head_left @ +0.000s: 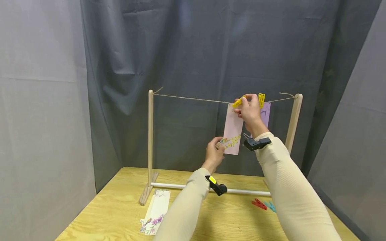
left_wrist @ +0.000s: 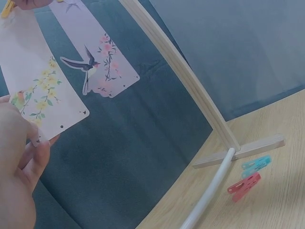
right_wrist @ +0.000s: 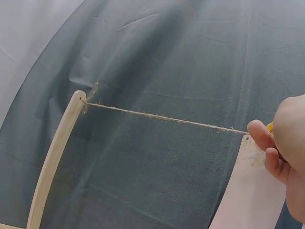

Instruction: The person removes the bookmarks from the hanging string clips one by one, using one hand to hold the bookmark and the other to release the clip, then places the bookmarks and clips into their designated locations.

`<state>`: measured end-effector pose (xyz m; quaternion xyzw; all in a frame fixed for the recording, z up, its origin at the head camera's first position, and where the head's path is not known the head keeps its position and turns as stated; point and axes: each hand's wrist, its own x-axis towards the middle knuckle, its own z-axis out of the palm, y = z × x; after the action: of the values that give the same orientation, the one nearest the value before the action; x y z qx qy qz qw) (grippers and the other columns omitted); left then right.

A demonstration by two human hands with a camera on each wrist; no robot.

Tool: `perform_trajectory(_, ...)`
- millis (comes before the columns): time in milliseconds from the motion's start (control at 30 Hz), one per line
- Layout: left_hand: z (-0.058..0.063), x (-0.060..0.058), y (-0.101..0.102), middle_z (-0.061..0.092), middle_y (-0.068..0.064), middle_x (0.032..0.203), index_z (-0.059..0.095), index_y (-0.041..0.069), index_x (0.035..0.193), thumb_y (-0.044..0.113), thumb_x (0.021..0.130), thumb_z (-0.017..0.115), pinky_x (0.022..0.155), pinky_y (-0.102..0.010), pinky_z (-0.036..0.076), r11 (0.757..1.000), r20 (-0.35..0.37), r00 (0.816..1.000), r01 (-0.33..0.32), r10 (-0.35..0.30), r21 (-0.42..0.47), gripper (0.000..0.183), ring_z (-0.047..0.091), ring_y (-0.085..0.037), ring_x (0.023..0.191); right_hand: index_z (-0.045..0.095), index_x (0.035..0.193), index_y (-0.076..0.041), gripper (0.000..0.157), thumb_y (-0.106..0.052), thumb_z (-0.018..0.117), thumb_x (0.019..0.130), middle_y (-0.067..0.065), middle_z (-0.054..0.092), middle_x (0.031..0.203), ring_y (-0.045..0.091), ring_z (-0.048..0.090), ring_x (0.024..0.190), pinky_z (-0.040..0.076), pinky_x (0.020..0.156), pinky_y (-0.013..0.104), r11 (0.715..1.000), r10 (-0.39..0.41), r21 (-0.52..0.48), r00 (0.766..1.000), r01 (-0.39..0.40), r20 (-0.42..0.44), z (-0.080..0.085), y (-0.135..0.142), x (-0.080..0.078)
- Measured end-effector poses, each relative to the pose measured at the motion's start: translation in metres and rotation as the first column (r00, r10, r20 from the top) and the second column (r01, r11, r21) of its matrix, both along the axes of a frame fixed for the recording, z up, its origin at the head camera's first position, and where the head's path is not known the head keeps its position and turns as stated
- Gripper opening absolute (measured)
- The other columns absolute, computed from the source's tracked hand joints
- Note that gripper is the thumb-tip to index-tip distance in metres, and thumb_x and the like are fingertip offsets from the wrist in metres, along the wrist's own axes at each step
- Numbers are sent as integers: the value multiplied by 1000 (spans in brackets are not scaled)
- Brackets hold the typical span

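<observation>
A pink bookmark-like card (head_left: 233,124) with yellow flowers and a bird hangs upright, its top edge at the twine (head_left: 193,98). At its upper end my right hand (head_left: 251,108) pinches a yellow clothespin (head_left: 238,102), which overlaps the card's top and the line. My left hand (head_left: 214,152) holds the card's lower left edge between thumb and fingers, seen closely in the left wrist view. Just right of it, a purple card (left_wrist: 100,52) with a swallow and pink blossoms hangs from another yellow clothespin (head_left: 261,99), partly behind my right hand.
The twine runs between two wooden posts (head_left: 150,137) joined low down by a white rod (head_left: 247,191). On the wooden table (head_left: 99,214) lie white floral cards (head_left: 158,211) at left, and red (head_left: 259,204) and blue clothespins (head_left: 270,206) at right. Grey curtains surround it.
</observation>
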<state>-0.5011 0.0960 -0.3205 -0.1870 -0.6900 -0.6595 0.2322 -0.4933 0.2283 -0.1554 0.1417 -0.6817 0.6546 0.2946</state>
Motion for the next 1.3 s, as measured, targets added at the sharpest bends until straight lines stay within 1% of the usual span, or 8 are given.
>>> perform_trajectory(100, 0, 0, 0, 67, -9, 98, 69, 9, 128, -10, 96, 59, 51, -25, 51, 1000, 6, 1000, 4, -4, 12, 39, 67, -38, 78, 36, 137, -5, 29, -22, 39, 113, 21, 60, 140, 4, 62, 60, 48, 53, 17, 1000, 2, -30, 1000, -1, 9, -1, 0, -1)
perform_trajectory(433, 1, 1, 4, 66, -5, 101, 69, 12, 129, -8, 97, 60, 53, -26, 53, 1000, 23, 1000, 20, -20, -2, 39, 63, -21, 69, 36, 136, -9, 27, -23, 37, 114, 17, 61, 138, 1, 60, 61, 45, 54, 15, 982, 26, -187, 1000, -23, 12, 0, 1, -3)
perform_trajectory(700, 5, 4, 6, 65, -5, 103, 69, 11, 129, -8, 98, 59, 54, -27, 55, 1000, 40, 999, 8, -8, -8, 38, 69, -35, 81, 38, 128, -13, 17, -21, 39, 113, 8, 63, 122, 3, 59, 58, 44, 50, 16, 919, 114, -379, 993, -104, 3, 2, -1, -4)
perform_trajectory(933, 5, 4, 7, 65, -4, 102, 69, 12, 128, -7, 97, 60, 56, -28, 57, 1000, 40, 999, 12, -12, 2, 38, 68, -27, 76, 38, 125, -14, 14, -19, 41, 113, 16, 59, 131, 6, 56, 58, 42, 50, 17, 841, 190, -509, 981, -183, -39, 3, 0, -5)
perform_trajectory(1000, 4, 4, 8, 66, -2, 102, 70, 12, 128, -7, 97, 60, 56, -28, 57, 1000, 44, 999, 11, -11, 2, 38, 67, -23, 75, 37, 129, -11, 18, -20, 40, 113, 14, 59, 129, 6, 55, 59, 41, 51, 17, 838, 185, -515, 982, -181, -44, 3, 0, -6)
perform_trajectory(1133, 3, 3, 8, 66, -1, 102, 70, 12, 129, -7, 97, 59, 56, -28, 57, 1000, 51, 999, 11, -12, 10, 39, 67, -24, 76, 34, 137, -8, 27, -20, 40, 113, 13, 59, 128, 7, 54, 61, 40, 52, 18, 828, 188, -530, 981, -182, -43, 1, 2, -6)
perform_trajectory(1167, 3, 3, 8, 66, -1, 102, 70, 12, 128, -7, 97, 59, 56, -28, 57, 1000, 52, 999, 13, -14, 13, 39, 67, -26, 76, 33, 137, -8, 28, -20, 39, 113, 13, 59, 128, 7, 54, 61, 40, 53, 19, 833, 185, -524, 982, -178, -38, 0, 2, -6)
perform_trajectory(1300, 1, 2, 7, 67, -3, 101, 70, 12, 128, -8, 97, 58, 55, -28, 56, 1000, 49, 999, 18, -18, 19, 38, 69, -32, 80, 37, 130, -11, 20, -20, 39, 113, 15, 58, 131, 8, 54, 62, 40, 52, 19, 811, 222, -544, 974, -214, -52, 0, 4, -5)
